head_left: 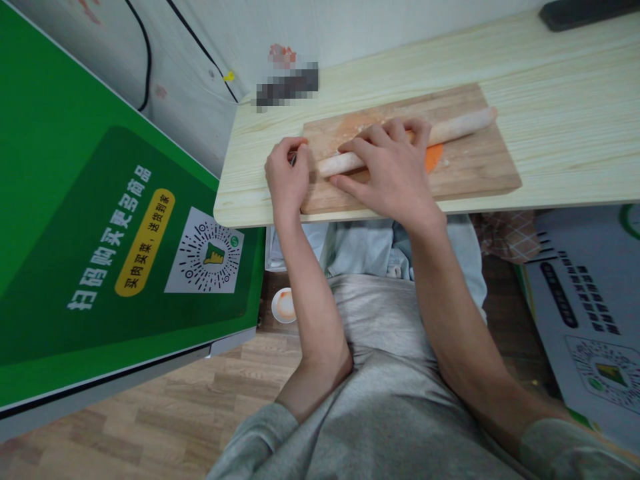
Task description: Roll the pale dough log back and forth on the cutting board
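So I've got a wooden cutting board (470, 177) on the bench (560, 100), and a flour-dusted rolling pin (460, 127) lies slantwise across it. Under the pin there's a flat orange sheet, dough by the look of it (434, 159), with a bit poking out on the near side, right of my knuckles, and more orange plus some floury crumbs on the far side.

My right hand (395, 163) is spread over the pin with the fingers fanned out, palm down and not wrapped round it, I guess so the pin can turn freely underneath. My left hand (287, 177) is curled up at the board's left edge, probably to stop the whole thing skidding. Can't tell if it's properly gripping or just braced there, since my own fingers hide that bit.

Edge-wise it's a bit tight up front: the board's near side sits right by the bench's front edge, closest at the near left corner. The pin's far tip reaches about to the board's right edge, so not much board left that way. Plenty more bench to the right of the board though, and a strip behind it before the wall (400, 30). Left of it, a big green panel (45, 233) hems in my elbow space.
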`<state>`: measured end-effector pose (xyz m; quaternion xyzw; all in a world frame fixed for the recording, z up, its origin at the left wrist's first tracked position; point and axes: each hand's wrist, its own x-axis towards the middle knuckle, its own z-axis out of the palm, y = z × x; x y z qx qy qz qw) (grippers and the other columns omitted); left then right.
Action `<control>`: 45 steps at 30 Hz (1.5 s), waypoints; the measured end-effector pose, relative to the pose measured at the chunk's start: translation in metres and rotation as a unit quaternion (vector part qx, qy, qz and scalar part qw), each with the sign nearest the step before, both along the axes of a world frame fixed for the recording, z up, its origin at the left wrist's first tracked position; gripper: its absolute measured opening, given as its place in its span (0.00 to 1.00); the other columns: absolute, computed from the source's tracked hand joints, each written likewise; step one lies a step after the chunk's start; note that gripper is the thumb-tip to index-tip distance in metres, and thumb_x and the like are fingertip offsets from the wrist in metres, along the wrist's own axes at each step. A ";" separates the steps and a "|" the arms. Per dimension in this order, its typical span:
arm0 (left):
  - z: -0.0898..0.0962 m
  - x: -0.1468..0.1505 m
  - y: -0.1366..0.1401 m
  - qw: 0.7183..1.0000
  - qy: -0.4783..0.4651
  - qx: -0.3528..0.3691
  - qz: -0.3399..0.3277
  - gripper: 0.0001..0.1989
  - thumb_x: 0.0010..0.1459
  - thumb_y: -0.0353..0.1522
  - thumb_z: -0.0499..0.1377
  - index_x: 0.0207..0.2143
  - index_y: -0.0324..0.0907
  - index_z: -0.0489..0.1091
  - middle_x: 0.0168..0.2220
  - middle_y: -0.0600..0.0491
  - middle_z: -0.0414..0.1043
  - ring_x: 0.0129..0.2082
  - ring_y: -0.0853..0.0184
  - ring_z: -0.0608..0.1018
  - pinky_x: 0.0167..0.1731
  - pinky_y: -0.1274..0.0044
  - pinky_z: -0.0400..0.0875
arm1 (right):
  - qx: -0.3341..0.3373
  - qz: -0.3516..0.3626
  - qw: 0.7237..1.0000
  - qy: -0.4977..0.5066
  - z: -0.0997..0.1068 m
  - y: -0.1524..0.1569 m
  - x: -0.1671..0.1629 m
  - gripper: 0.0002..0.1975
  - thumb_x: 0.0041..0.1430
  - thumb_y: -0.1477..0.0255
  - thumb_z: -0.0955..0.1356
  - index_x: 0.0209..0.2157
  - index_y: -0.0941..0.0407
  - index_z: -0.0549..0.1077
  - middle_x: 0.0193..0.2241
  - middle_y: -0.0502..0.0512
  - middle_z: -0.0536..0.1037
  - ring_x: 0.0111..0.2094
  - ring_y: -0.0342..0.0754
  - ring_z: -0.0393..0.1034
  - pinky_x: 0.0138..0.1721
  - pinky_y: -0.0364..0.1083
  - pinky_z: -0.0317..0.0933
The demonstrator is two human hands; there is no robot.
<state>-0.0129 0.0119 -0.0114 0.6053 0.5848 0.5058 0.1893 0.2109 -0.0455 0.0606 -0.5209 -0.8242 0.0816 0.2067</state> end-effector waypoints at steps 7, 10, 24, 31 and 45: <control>0.006 0.004 -0.003 1.000 0.002 -0.010 0.013 0.10 0.74 0.41 0.63 0.43 0.46 0.78 0.48 0.49 0.83 0.61 0.57 0.82 0.69 0.64 0.73 | -0.024 -0.026 0.999 0.004 -0.001 0.000 -0.004 0.38 0.68 0.38 0.50 0.66 0.32 0.74 0.66 0.41 0.78 0.68 0.75 0.56 0.67 0.75 0.39; 0.006 0.004 -0.003 1.000 0.006 -0.007 0.008 0.09 0.74 0.41 0.64 0.43 0.46 0.78 0.48 0.50 0.83 0.61 0.56 0.81 0.68 0.65 0.74 | -0.032 -0.017 0.999 0.012 0.000 0.000 -0.003 0.40 0.66 0.38 0.51 0.68 0.35 0.74 0.64 0.47 0.81 0.69 0.78 0.54 0.65 0.79 0.37; 0.005 0.002 0.000 1.000 0.005 -0.017 0.013 0.11 0.74 0.43 0.64 0.43 0.47 0.78 0.48 0.49 0.83 0.60 0.56 0.82 0.68 0.65 0.74 | -0.024 -0.007 0.999 0.024 0.000 0.001 -0.002 0.39 0.67 0.37 0.54 0.67 0.37 0.75 0.64 0.52 0.81 0.70 0.77 0.56 0.66 0.80 0.42; 0.005 0.002 0.000 1.000 0.006 -0.016 0.006 0.12 0.74 0.45 0.64 0.43 0.47 0.78 0.48 0.49 0.82 0.62 0.55 0.81 0.68 0.64 0.73 | 0.007 -0.012 1.000 -0.007 0.001 -0.001 0.000 0.30 0.72 0.44 0.58 0.64 0.36 0.77 0.66 0.49 0.79 0.69 0.69 0.61 0.70 0.75 0.47; 0.005 0.001 0.001 1.000 -0.001 -0.030 0.007 0.12 0.73 0.44 0.63 0.43 0.46 0.77 0.48 0.48 0.83 0.61 0.54 0.81 0.68 0.62 0.74 | 0.020 -0.012 1.000 -0.021 0.003 -0.001 -0.001 0.25 0.72 0.47 0.62 0.62 0.36 0.78 0.65 0.49 0.79 0.68 0.71 0.63 0.69 0.75 0.51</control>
